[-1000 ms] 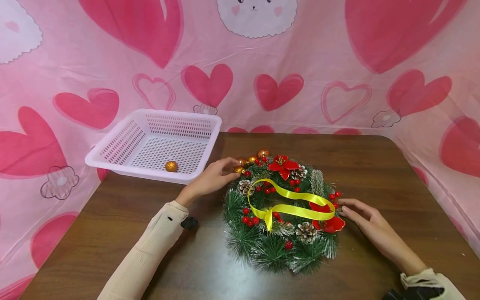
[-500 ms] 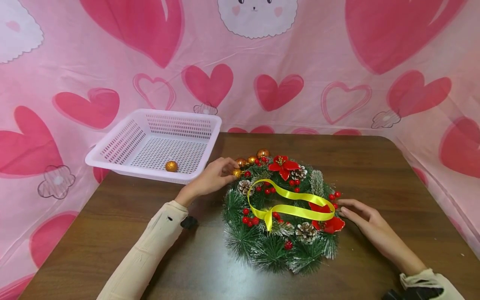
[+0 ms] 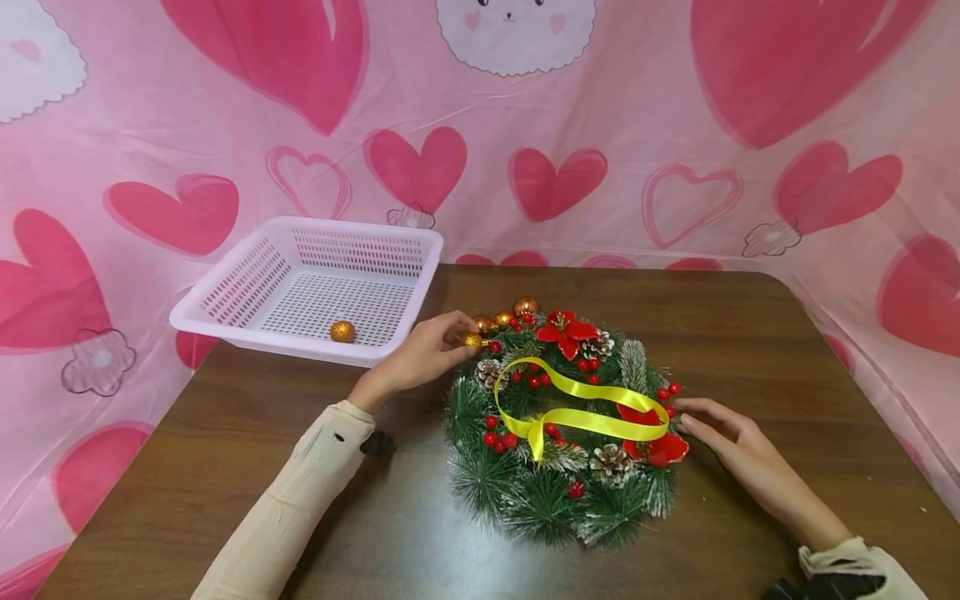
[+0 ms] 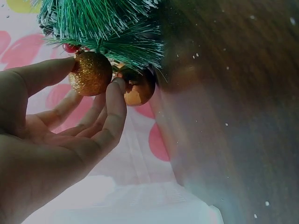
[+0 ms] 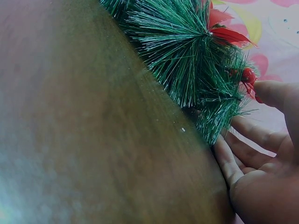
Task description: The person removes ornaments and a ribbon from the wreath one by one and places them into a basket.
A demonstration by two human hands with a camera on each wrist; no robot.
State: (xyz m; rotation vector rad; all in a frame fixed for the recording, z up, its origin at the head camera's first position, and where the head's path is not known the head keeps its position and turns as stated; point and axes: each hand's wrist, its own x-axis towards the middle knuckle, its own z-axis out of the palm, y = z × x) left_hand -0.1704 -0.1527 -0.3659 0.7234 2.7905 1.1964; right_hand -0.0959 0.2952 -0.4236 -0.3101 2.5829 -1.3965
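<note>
A green Christmas wreath with pinecones, red berries, red poinsettias and a yellow ribbon lies on the brown table. At its far left edge my left hand pinches a glittery gold ball ornament between thumb and fingers. A shiny copper ball hangs just beside those fingertips in the left wrist view, and more balls line the wreath's upper left rim. My right hand rests at the wreath's right edge, fingers fairly straight, thumb near red berries. Some of its fingertips are hidden by needles.
Left of the wreath, a white perforated plastic basket stands near the table's back left, with one glittery gold ball inside. A pink cloth printed with hearts hangs behind the wooden table.
The glittery gold ball at my left fingertips has shifted slightly left, toward my hand, and shows more plainly now. The right hand and the wreath stay almost still.
</note>
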